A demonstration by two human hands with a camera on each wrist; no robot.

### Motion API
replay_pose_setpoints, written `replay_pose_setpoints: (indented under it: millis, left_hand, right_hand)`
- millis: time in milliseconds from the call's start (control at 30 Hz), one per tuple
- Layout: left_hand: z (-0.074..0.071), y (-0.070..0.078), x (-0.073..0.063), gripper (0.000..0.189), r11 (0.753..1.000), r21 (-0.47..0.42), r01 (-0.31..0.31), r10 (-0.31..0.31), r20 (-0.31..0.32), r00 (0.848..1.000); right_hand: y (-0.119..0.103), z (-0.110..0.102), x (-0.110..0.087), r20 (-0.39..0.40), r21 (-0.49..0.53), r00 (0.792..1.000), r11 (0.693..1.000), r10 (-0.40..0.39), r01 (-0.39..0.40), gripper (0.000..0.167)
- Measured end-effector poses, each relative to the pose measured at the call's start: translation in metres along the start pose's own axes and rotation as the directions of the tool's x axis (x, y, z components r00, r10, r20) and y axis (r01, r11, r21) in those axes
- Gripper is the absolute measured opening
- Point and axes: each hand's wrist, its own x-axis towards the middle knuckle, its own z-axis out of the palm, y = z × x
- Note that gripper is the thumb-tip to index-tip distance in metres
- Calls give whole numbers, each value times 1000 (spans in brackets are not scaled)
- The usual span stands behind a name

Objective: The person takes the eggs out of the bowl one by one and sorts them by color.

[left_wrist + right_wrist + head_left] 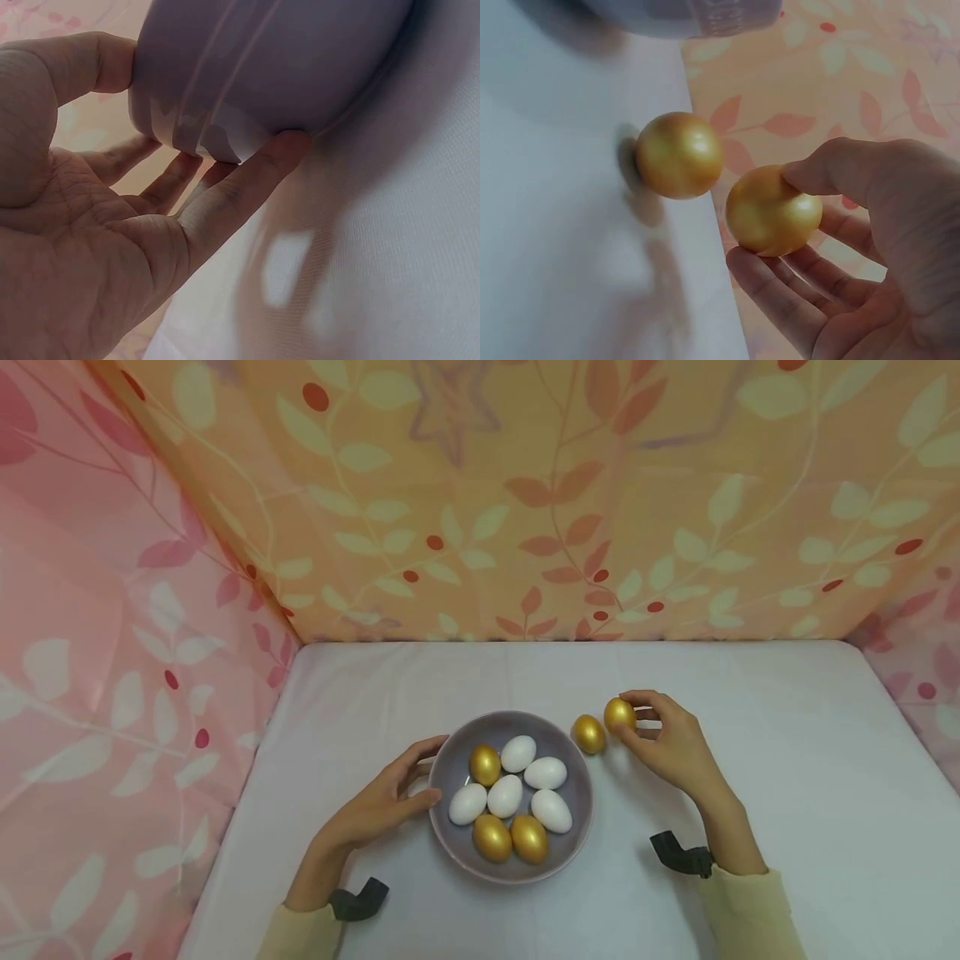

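Observation:
A round grey-purple bowl [512, 878] stands on the white-covered table and holds several white eggs [551, 811] and three gold eggs [485, 765]. My left hand [384, 800] holds the bowl's left side, thumb at the rim and fingers spread along the outer wall [300, 67]. To the right of the bowl, my right hand [670, 742] pinches a gold egg [771, 212] between thumb and fingertips. Another gold egg [588, 734] lies on the cloth between the bowl and that hand, close to the rim.
White cloth [825, 777] covers the table. An orange leaf-patterned curtain [480, 527] hangs along its back edge, with pink patterned fabric [112, 652] at the left side. Dark wrist mounts [360, 900] are strapped at both sleeves.

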Motion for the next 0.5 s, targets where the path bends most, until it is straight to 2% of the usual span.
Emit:
replay_pose_setpoints:
  millis: [167,500]
  left_hand:
    - [1,2,-4,72,1000,4,11,-11,-8,1000]
    - [0,1,0,71,1000,3,-25,25,12,1000]
  right_hand:
    - [6,2,1,45,1,999,1000,7,-7,41]
    - [16,4,0,44,-39,999,999,-2,3,42]
